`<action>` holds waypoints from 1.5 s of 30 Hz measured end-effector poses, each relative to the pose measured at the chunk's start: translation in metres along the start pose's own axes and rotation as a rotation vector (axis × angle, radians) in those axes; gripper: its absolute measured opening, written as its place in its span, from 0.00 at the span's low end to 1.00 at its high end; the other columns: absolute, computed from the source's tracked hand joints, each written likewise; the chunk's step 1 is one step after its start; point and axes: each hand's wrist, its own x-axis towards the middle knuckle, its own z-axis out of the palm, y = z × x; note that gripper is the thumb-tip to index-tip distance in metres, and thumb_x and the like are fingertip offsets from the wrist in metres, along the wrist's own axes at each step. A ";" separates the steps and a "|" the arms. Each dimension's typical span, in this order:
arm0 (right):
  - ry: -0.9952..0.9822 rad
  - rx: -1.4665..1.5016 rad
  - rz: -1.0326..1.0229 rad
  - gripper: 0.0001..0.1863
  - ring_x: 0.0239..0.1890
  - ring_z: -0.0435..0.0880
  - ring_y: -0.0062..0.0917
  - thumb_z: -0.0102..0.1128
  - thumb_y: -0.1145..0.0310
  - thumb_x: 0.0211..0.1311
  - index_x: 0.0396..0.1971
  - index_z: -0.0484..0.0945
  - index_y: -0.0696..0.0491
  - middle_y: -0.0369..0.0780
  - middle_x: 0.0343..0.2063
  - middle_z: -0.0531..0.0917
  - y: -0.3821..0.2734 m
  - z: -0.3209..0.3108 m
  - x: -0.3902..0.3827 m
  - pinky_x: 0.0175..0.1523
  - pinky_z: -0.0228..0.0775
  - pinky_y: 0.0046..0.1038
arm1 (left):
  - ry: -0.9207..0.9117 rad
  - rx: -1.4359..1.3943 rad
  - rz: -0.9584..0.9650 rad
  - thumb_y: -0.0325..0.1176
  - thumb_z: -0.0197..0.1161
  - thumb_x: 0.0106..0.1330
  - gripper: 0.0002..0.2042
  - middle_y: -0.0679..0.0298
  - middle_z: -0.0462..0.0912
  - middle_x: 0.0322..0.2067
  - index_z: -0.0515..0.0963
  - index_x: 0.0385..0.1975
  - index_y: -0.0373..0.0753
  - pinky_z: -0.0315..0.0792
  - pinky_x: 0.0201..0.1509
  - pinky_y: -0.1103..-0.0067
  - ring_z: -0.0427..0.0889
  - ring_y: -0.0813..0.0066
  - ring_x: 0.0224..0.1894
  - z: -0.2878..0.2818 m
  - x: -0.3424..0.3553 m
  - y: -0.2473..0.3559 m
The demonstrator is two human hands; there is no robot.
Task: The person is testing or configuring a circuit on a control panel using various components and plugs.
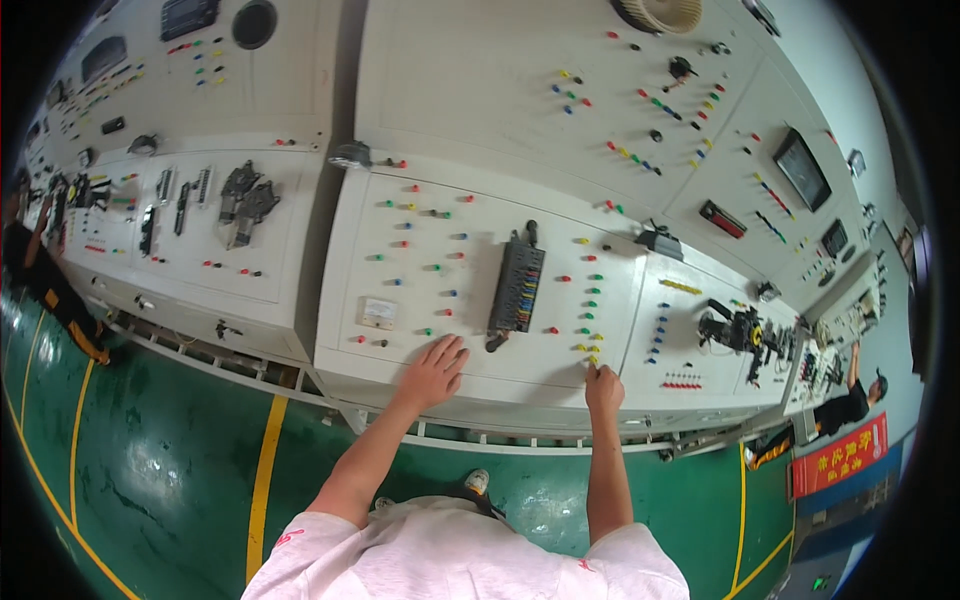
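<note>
My left hand (pixel 436 370) lies on the white panel (pixel 460 372) near its front edge, its fingers stretched out and holding nothing. Farther right, my right hand (pixel 603 388) has its fingers closed in a pinch at a small yellow terminal knob (pixel 594 360), the nearest of a short yellow cluster. Fingertips cover part of that knob. Between my hands and a little beyond them sits a black fuse box (pixel 519 285) with rows of coloured fuses. Coloured terminals stand on either side of it, among them a green one (pixel 428 331) just beyond my left hand.
An upright panel (pixel 480 90) with more terminals rises behind. On the right is a steering-column switch assembly (pixel 740 328); a neighbouring bench (pixel 200 295) stands left. A person (pixel 45 280) is at far left, another (pixel 845 405) at far right. Below is green floor (pixel 180 470) with yellow lines.
</note>
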 end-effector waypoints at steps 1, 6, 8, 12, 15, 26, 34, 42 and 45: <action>-0.034 -0.030 0.046 0.15 0.33 0.81 0.46 0.60 0.56 0.58 0.32 0.76 0.54 0.46 0.32 0.82 -0.004 -0.002 -0.002 0.37 0.73 0.42 | -0.003 0.013 -0.021 0.37 0.56 0.61 0.22 0.58 0.66 0.63 0.72 0.56 0.41 0.59 0.68 0.66 0.61 0.63 0.68 -0.001 -0.001 0.000; 0.047 0.085 -0.098 0.14 0.35 0.81 0.45 0.61 0.60 0.59 0.35 0.75 0.57 0.46 0.33 0.81 -0.001 -0.003 -0.005 0.38 0.73 0.41 | 0.009 -0.015 0.008 0.38 0.55 0.62 0.23 0.55 0.66 0.63 0.70 0.57 0.40 0.60 0.67 0.64 0.61 0.59 0.67 -0.007 0.002 0.001; -0.059 0.014 -0.026 0.13 0.35 0.81 0.45 0.61 0.61 0.59 0.35 0.75 0.56 0.46 0.33 0.81 0.003 -0.003 0.003 0.39 0.72 0.41 | 0.032 -0.010 0.035 0.37 0.56 0.61 0.23 0.55 0.66 0.63 0.71 0.56 0.38 0.60 0.68 0.65 0.60 0.59 0.68 -0.004 0.001 -0.004; 0.072 0.085 -0.016 0.12 0.35 0.80 0.45 0.62 0.63 0.59 0.34 0.75 0.56 0.46 0.32 0.80 -0.026 -0.014 -0.007 0.39 0.72 0.41 | 0.018 0.007 0.023 0.38 0.55 0.61 0.24 0.55 0.65 0.63 0.69 0.58 0.39 0.58 0.69 0.63 0.59 0.59 0.69 -0.001 -0.007 -0.009; 0.102 0.087 -0.173 0.13 0.34 0.80 0.45 0.62 0.61 0.59 0.32 0.76 0.56 0.45 0.32 0.81 -0.007 -0.005 -0.002 0.37 0.72 0.40 | 0.023 -0.009 0.024 0.39 0.55 0.61 0.24 0.55 0.64 0.64 0.69 0.58 0.38 0.57 0.69 0.64 0.58 0.58 0.69 -0.001 -0.002 -0.006; 0.052 0.036 -0.071 0.12 0.33 0.81 0.44 0.62 0.61 0.58 0.28 0.76 0.56 0.46 0.32 0.80 0.001 0.000 0.000 0.37 0.72 0.42 | 0.030 -0.016 0.038 0.37 0.56 0.60 0.23 0.53 0.65 0.63 0.71 0.56 0.37 0.59 0.68 0.64 0.60 0.57 0.68 -0.005 -0.003 -0.003; 0.146 0.164 -0.015 0.09 0.35 0.81 0.48 0.65 0.67 0.52 0.29 0.76 0.54 0.47 0.31 0.82 0.006 0.007 -0.012 0.40 0.72 0.44 | -0.050 -0.030 -0.030 0.36 0.56 0.59 0.22 0.58 0.68 0.61 0.72 0.55 0.40 0.60 0.68 0.64 0.61 0.61 0.68 -0.004 0.005 0.007; 0.137 0.303 -0.049 0.15 0.37 0.80 0.47 0.64 0.65 0.53 0.38 0.72 0.55 0.47 0.39 0.79 -0.002 0.009 0.002 0.40 0.72 0.44 | -0.044 0.077 0.011 0.36 0.57 0.60 0.23 0.56 0.65 0.63 0.69 0.57 0.40 0.58 0.68 0.62 0.61 0.57 0.68 -0.001 0.009 0.006; 0.000 0.206 0.079 0.16 0.36 0.80 0.47 0.64 0.64 0.55 0.39 0.72 0.55 0.48 0.41 0.79 -0.001 0.006 0.007 0.40 0.72 0.43 | -0.022 0.088 0.041 0.36 0.57 0.60 0.24 0.55 0.64 0.63 0.69 0.57 0.39 0.58 0.68 0.62 0.60 0.57 0.68 0.006 0.010 0.004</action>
